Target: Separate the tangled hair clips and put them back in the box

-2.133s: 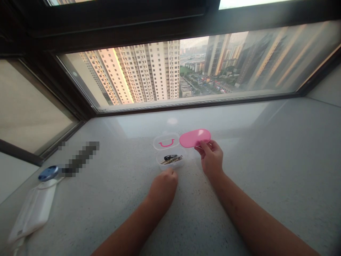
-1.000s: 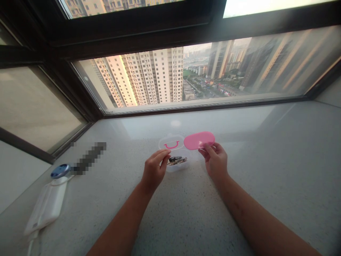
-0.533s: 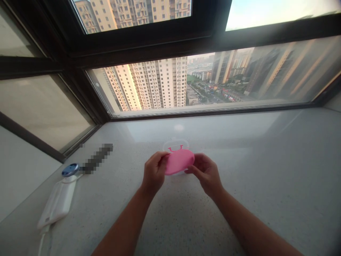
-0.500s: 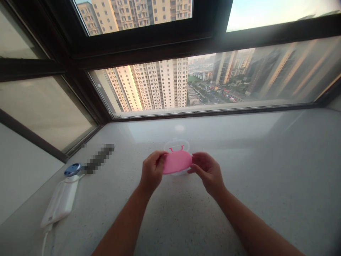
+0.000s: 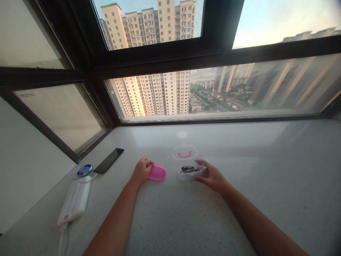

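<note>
A small clear plastic box [image 5: 189, 173] sits on the pale stone window ledge [image 5: 239, 185]; its clear lid with a pink handle [image 5: 184, 153] is folded back. Dark keys [image 5: 188, 169] lie inside it. My right hand [image 5: 211, 176] curls round the box's right side and holds it. To the left, a flat pink oval tray [image 5: 157, 172] rests on the ledge, and my left hand [image 5: 141, 170] pinches its left end with closed fingers.
A black phone [image 5: 108, 160] lies at the left near the window frame. In front of it are a blue round gadget [image 5: 85, 170] and a white power bank [image 5: 75, 201] with a cable. The dark window frame [image 5: 213, 121] borders the ledge.
Both hands held the pink tray over the box half a second ago. Now my left hand has carried it left onto the ledge, and my right hand has moved to the box.
</note>
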### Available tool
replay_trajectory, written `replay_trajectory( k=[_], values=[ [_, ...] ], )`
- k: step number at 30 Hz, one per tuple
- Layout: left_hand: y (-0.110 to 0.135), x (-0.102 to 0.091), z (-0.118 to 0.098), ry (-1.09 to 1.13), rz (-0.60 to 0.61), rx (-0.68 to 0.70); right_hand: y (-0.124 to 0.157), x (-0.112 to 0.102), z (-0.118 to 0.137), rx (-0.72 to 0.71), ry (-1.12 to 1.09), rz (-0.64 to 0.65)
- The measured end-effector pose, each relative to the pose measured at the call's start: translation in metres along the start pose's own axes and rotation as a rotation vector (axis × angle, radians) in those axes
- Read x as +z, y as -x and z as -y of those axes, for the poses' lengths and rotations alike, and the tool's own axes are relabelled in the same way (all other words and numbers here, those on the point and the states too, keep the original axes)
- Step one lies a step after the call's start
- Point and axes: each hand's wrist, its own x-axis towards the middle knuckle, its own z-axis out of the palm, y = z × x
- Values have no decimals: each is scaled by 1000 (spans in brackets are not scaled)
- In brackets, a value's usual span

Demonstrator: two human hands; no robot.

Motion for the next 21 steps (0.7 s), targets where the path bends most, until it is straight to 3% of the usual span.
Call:
replay_trajectory(
  k=[6, 9, 12, 16, 21],
  values=[
    [1, 19, -12, -13, -10, 77, -26, 21, 12, -55, -45, -27],
    [-4, 18, -4, -29, -39, 79, -55, 40, 22, -120, 57, -104],
    [-10, 12, 9, -39, -70, 67, -87, 61, 35, -236, 228, -102],
    [-17, 10, 23, -32, -98, 59, -123, 84, 51, -424, 413, 46],
    [-19, 17, 31, 4, -171, 70, -145, 98, 59, -532, 569, 207]
  ],
)
